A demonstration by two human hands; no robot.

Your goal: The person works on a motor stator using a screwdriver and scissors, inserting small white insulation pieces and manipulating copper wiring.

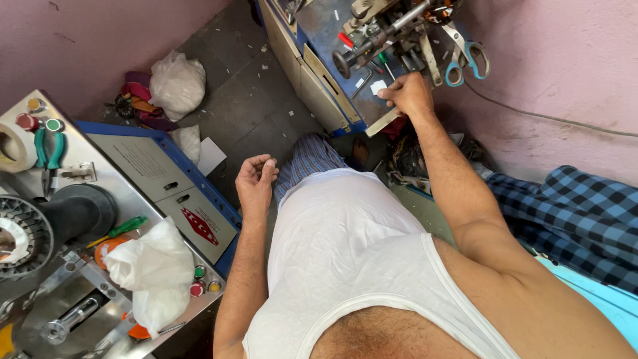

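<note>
- My right hand (pixel 410 94), upper middle of frame, fingers pressed together on a small white piece (pixel 378 86) at the blue machine's (pixel 319 40) edge.
- My left hand (pixel 256 178), frame centre, loosely curled, holding nothing.

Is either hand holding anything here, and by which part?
The left hand is loosely curled and empty. The right hand rests on the blue machine's edge; whether it pinches anything cannot be told.

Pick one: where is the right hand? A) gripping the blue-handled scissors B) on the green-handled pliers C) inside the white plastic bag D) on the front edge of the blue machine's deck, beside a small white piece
D: the right hand rests on the front edge of the blue machine, with its fingers beside a small white piece; the scissors lie apart from it, untouched, and the left hand hangs empty.
</note>
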